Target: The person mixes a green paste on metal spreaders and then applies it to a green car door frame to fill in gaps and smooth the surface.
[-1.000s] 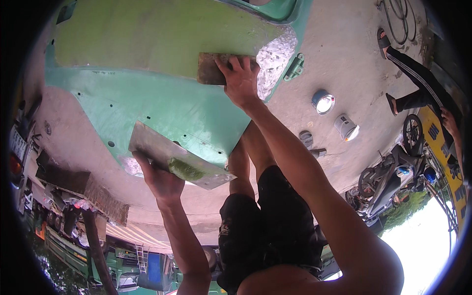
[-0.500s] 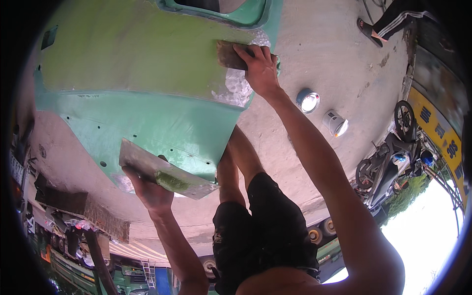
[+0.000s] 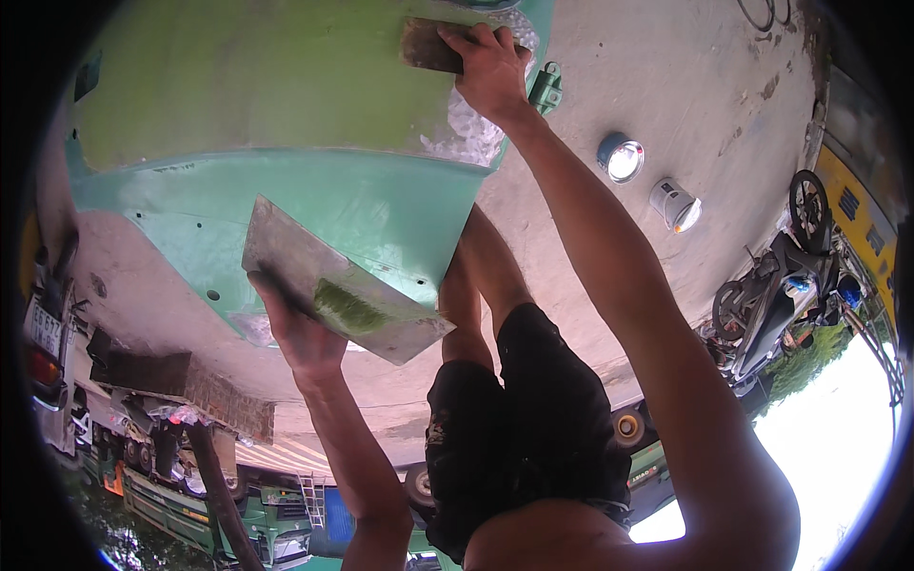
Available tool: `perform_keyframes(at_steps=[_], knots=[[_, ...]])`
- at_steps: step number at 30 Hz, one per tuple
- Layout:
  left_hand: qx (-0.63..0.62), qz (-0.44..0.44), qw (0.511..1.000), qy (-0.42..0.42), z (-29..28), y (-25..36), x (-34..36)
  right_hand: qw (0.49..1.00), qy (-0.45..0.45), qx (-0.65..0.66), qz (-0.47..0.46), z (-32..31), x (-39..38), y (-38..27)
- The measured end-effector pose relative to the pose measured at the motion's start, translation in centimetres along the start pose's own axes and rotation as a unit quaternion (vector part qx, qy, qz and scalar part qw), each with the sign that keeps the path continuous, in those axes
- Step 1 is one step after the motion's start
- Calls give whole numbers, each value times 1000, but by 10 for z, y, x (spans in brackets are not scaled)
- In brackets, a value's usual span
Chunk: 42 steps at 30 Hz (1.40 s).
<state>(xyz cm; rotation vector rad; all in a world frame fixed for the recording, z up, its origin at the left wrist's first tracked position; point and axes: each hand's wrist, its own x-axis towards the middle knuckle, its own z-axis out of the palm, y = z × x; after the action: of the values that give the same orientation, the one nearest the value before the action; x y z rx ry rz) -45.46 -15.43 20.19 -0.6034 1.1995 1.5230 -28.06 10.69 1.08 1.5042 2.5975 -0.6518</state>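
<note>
A large green vehicle panel [image 3: 286,105], olive above and mint green along its lower band, fills the upper left. My right hand [image 3: 493,74] grips a flat brownish spreader [image 3: 424,46], pressed to the panel near its right edge. Below that hand, a pale whitish patch [image 3: 466,131] marks the panel. A green hinge-like bracket [image 3: 546,88] juts from the edge beside my wrist. Lower down, my left hand [image 3: 309,338] holds a tilted metal plate [image 3: 286,252] from underneath, thumb along its edge. A smear of green putty [image 3: 350,306] lies on the plate.
Two open cans, one blue-rimmed [image 3: 621,158] and one white [image 3: 675,205], stand on the concrete floor [image 3: 657,67] to the right. Beyond them is a motorcycle [image 3: 762,295]. A brick-sided block [image 3: 190,390] and green trucks [image 3: 171,509] appear at lower left.
My right hand has moved up and slightly left with the spreader, uncovering the bracket. The view has shifted; a person's leg and sandal at the upper right are out of view.
</note>
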Motion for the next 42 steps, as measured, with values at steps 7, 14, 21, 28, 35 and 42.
perform_keyframes(at_steps=[7,14,21,28,35,42], knots=[[23,-32,992,-117,-2,11,2,984,-71,-57,-152,44,-139,3],[126,15,980,-152,13,23,1,988,-103,36,-107,-16,-183,41],[376,273,877,-123,47,-2,11,309,-218,822,427,-191,-131,-50],[585,332,717,-181,56,1,0,242,-243,843,415,-198,-117,-96],[666,170,682,-250,76,19,-24,396,-212,823,349,-154,-96,-28],[391,80,916,-21,-35,0,-15,990,-26,80,-110,-75,-16,55]])
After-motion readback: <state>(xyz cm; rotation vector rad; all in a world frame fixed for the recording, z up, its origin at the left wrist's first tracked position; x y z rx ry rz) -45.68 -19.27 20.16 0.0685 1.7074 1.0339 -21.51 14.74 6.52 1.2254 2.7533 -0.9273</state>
